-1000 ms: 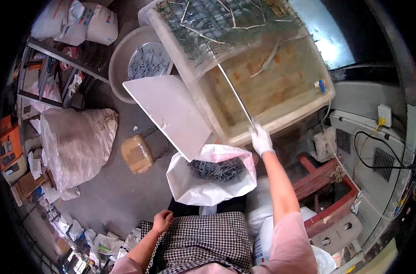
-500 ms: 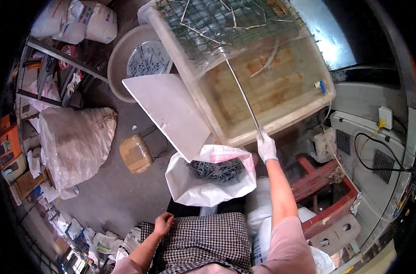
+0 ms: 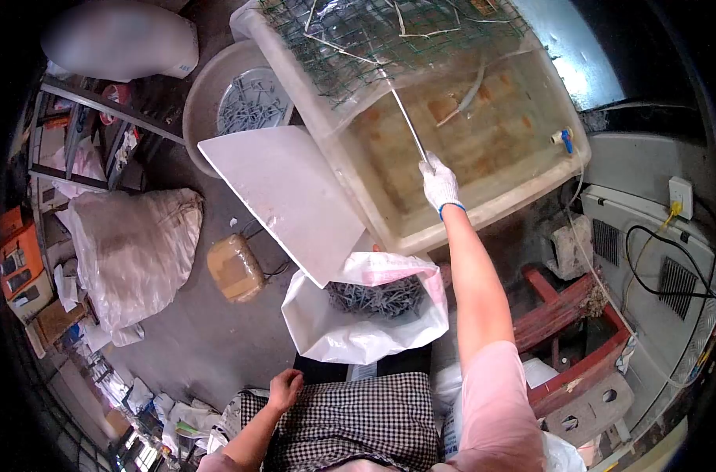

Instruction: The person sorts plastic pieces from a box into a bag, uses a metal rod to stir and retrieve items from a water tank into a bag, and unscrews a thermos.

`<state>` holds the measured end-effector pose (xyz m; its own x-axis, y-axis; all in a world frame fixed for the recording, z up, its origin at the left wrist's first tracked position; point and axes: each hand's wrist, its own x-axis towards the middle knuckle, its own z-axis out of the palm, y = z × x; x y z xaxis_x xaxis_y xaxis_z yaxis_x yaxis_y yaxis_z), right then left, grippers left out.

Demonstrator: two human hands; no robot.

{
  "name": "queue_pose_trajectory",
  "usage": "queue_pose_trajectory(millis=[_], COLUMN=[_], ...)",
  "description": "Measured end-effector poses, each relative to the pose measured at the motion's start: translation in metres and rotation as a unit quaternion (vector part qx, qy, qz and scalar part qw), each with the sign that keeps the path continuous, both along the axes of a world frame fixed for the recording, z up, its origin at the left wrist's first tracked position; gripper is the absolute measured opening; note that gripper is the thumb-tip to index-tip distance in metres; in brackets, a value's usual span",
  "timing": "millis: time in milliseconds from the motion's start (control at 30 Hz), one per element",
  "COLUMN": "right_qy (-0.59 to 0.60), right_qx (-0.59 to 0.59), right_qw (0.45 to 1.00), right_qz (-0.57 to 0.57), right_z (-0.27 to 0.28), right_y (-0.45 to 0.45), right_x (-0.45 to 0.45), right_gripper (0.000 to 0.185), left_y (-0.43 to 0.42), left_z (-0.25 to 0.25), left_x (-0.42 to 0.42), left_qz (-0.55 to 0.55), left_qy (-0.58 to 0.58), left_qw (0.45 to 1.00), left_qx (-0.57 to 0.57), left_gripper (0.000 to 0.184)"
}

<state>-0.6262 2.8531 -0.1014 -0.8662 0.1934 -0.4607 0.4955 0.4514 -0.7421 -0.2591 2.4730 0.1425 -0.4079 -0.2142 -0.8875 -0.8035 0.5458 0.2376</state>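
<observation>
My right hand, in a white glove with a blue cuff, is closed around the near end of a thin metal rod. The rod slants away over a large pale tub of shallow, rust-stained water, its far end reaching the green wire mesh. Over my checked apron, my bare left hand rests with curled fingers and nothing visible in it. A white sack stands open in front of me, filled with small grey pieces.
A whitish board slopes from the tub to the sack. Beyond it stands a round basin with more grey pieces. A taped brown package and a plastic-covered bundle lie left. At right are a red frame and cables.
My right hand has moved forward and slightly left with the rod, from the tub's near rim to over the water. My left hand has hardly moved.
</observation>
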Motion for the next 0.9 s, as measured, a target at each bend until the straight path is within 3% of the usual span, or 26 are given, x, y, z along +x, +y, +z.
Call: queue_pose_trajectory(millis=[67,200,300,367,500,733,900], right_qy=[0.038,-0.071,-0.074,-0.143,-0.065,-0.082,-0.011], right_qx=[-0.011,0.107,0.123,0.139,0.101,0.042,0.004], right_qw=[0.999,0.990,0.985,0.974,0.986,0.992,0.998], right_qz=[-0.008,0.061,0.090,0.105,0.114,0.088,0.063], right_z=[0.000,0.058,0.075,0.100,0.072,0.038,0.021], right_y=[0.007,0.035,0.063,0.072,0.071,0.016,-0.013], right_x=[0.012,0.073,0.126,0.138,0.135,0.068,0.023], right_gripper=[0.042,0.041,0.043,0.042,0.043,0.043,0.044], left_y=[0.002,-0.002,0.000,-0.003,-0.010,-0.014,-0.014], left_z=[0.003,0.004,0.015,0.014,0.008,0.008,0.007], left_x=[-0.009,-0.006,-0.011,-0.003,0.009,0.021,0.014], left_qz=[-0.006,-0.026,-0.037,-0.016,0.000,-0.006,-0.019], left_qy=[-0.009,-0.020,-0.034,-0.032,-0.046,-0.042,-0.020], left_qw=[1.000,0.999,0.999,0.999,0.999,0.999,0.999], left_qx=[0.001,0.004,0.009,0.013,0.009,-0.010,-0.020], left_gripper=[0.020,0.021,0.020,0.019,0.017,0.017,0.017])
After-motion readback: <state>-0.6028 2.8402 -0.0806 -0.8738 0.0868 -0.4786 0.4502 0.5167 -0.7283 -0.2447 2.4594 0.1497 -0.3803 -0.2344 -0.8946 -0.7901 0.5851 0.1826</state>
